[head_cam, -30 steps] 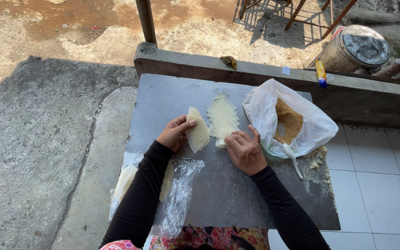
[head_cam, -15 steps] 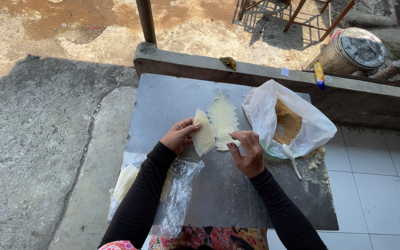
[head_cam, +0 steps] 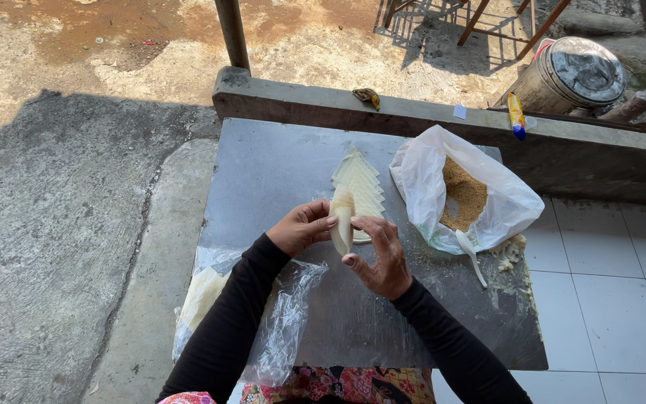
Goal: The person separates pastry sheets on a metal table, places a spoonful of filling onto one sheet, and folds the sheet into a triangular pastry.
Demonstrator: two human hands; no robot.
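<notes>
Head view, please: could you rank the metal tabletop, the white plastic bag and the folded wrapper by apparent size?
1. Metal tabletop, largest.
2. White plastic bag.
3. Folded wrapper, smallest, pinched between left hand and right hand.

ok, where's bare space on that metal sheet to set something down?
Free: the far-left part of the metal sheet, between the concrete ledge and the left hand. Crowded: centre, with the wrapper stack and both hands; right, with the filling bag and crumbs.

The right hand covers the near end of the stacked pale wrappers. The folded wrapper hides whatever it encloses, and the floral cloth is cut off by the bottom edge.
</notes>
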